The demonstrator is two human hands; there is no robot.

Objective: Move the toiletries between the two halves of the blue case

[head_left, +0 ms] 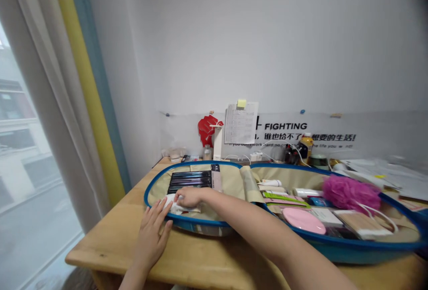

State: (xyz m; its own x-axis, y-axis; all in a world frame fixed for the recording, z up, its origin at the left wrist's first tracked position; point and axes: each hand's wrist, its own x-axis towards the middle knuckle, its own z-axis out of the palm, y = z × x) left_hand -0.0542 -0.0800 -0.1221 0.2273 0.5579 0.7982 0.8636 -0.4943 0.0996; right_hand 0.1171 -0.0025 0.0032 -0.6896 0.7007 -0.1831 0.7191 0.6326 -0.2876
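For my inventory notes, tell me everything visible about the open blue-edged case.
The case lies open on the wooden table, its two rounded halves side by side. Blue edging surrounds a beige, fabric-looking lining. Both halves hold small items. The left hand lies over its near-left rim; the right hand reaches inside the left half.

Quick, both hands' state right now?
Left hand: open, spread across the blue rim.
Right hand: curled at the white item; grip cannot be told.

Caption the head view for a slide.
Left hand and right hand at a white item inside an open, blue-rimmed case on a wooden desk.
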